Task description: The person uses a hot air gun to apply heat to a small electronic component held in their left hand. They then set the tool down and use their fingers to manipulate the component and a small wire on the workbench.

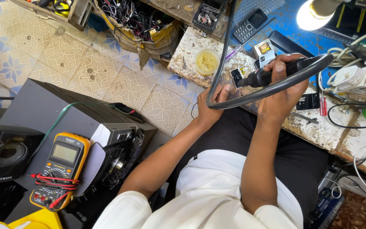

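Observation:
My right hand [281, 87] grips a black hot-air tool handle [272, 75] with a thick black hose [276, 87] looping from it. Its nozzle points left at a small dark circuit piece [237, 76] on the worn workbench [318, 127]. My left hand [213, 104] rests at the bench's edge just below that piece, fingers curled beside it; whether it touches the piece is unclear. A small yellow paste tub [207, 62] sits to the left of the piece.
A black keypad phone [250, 25], a lit lamp [314, 12], a white power strip [356, 78] and a red-handled screwdriver [323, 106] lie on the bench. A yellow multimeter [60, 169] lies on a dark speaker cabinet [43, 110] at left. A box of wires [136, 21] stands on the tiled floor.

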